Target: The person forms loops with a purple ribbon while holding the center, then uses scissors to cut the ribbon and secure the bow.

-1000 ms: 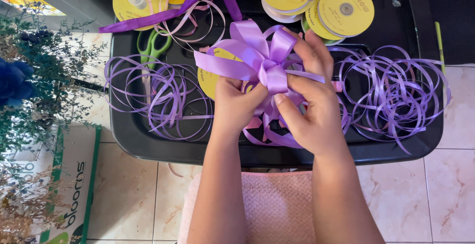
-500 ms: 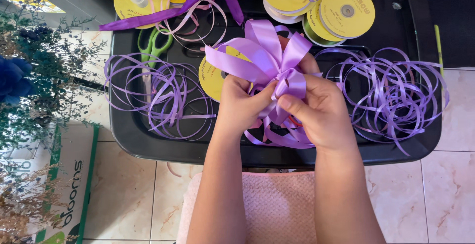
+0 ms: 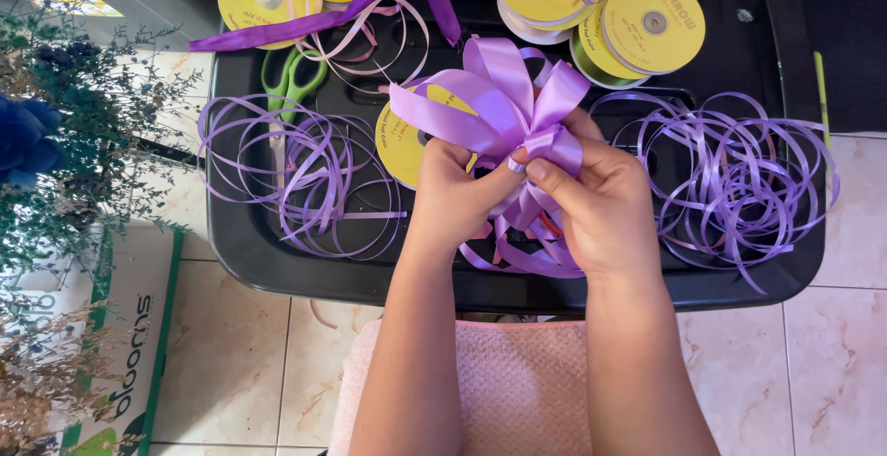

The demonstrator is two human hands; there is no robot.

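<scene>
I see green-handled scissors (image 3: 288, 77) lying in the black tray (image 3: 795, 276) beside loose curls of thin purple ribbon (image 3: 286, 174), yellow spools (image 3: 654, 24) along the far edge, dried blue flowers (image 3: 37, 142) at left, and pink cloth (image 3: 517, 373) below.

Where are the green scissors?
In the head view, the green scissors lie on the black tray's left side, under thin purple ribbon curls, left of the left hand.

Bright, even daylight, soft shadows, mild glare on the black tray (image 3: 785, 271); sharp focus.
</scene>
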